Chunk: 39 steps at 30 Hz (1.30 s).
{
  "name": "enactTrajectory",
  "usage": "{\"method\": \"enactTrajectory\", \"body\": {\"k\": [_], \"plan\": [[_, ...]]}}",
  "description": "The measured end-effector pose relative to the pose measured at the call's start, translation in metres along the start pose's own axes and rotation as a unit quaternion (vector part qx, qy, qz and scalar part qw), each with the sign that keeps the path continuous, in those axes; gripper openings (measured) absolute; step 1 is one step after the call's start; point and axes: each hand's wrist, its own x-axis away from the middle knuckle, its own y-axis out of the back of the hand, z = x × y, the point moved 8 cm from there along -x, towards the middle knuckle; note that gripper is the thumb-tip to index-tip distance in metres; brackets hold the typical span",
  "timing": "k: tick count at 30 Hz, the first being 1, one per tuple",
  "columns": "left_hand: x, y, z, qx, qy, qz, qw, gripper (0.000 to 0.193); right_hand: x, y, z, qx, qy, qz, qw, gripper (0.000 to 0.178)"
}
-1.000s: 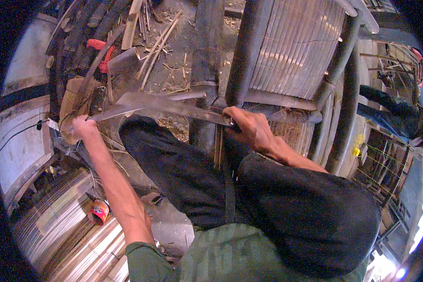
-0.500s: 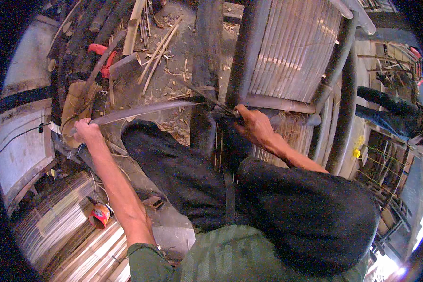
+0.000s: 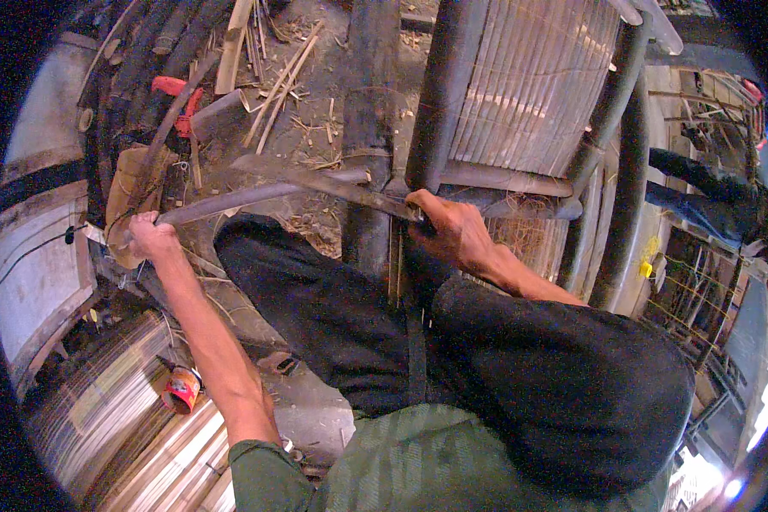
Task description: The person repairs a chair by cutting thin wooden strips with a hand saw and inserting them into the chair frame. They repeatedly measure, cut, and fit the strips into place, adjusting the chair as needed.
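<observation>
My left hand (image 3: 151, 236) is closed around the near left end of a bamboo piece (image 3: 230, 202), which slants away to the right in front of my knees. Its pale far end lies over a dark upright post (image 3: 369, 230). In my right hand (image 3: 454, 229) is the handle of a machete (image 3: 333, 186). The broad blade points left and away, passing across the bamboo near its far end. I cannot tell whether the blade touches it.
A bamboo frame with a slatted panel (image 3: 533, 102) stands ahead on the right. Dark poles (image 3: 158, 51), a red tool (image 3: 171, 85) and split strips (image 3: 286, 81) lie at the far left. Near my left elbow is a red can (image 3: 182, 390) on bundled slats. Another person's legs (image 3: 700, 196) show at right.
The machete blade has swung left, and its flat side now shows. My right hand has shifted slightly left. The left hand still grips the bamboo and has moved only a little left.
</observation>
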Motion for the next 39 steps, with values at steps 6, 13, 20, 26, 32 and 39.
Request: {"method": "enactTrajectory", "body": {"k": [6,13,20,26,32,39], "plan": [[0.007,-0.028,0.033,0.376,0.227,-0.179,0.881,0.019,0.001,-0.005,-0.013,0.013,-0.023,0.012,1.0,0.035],[-0.003,-0.023,0.0,0.297,0.127,-0.011,0.946,0.011,0.0,-0.011,-0.031,0.039,-0.06,0.03,0.997,0.034],[0.027,-0.02,-0.048,0.432,0.229,-0.183,0.853,0.022,0.001,-0.015,-0.033,0.062,-0.021,-0.001,0.998,0.032],[0.029,-0.017,-0.039,0.44,0.194,-0.138,0.866,0.013,0.002,0.002,0.006,-0.005,0.055,-0.051,0.997,0.032],[0.024,-0.024,-0.034,0.405,0.178,-0.156,0.883,0.012,0.0,-0.006,-0.019,0.06,-0.022,0.007,0.998,0.03],[0.017,-0.013,-0.047,0.422,0.196,-0.174,0.868,0.02,-0.003,-0.013,-0.029,0.061,-0.029,0.006,0.998,0.032]]}}
